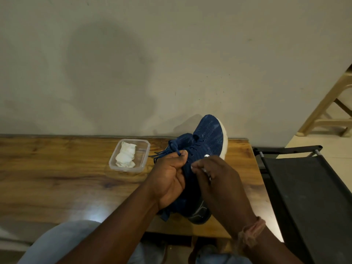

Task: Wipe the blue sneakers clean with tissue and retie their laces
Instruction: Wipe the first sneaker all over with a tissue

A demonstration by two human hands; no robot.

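Left hand [170, 175]: curled, thumb and fingers pinching a dark blue lace [176, 149] over the tongue. Right hand [217, 176]: fingers bent, tips pressed to the eyelet row, seemingly nipping something small; exactly what, hard to tell. Thread band [251, 234] around the right wrist. Between both hands, a blue sneaker [207, 136]: knit mesh upper, white sole, toe raised and pointing at the wall, heel down near the table's front edge. Loose lace ends trailing left. Further left, a clear plastic tub [142, 149] holding crumpled white tissue [125, 154]. Underneath, a glossy wooden table [57, 178] pushed against a plain pale wall [171, 54]. At right, a black folding chair [304, 187]; beyond, a beige plastic chair [329, 103] on light tiled floor.
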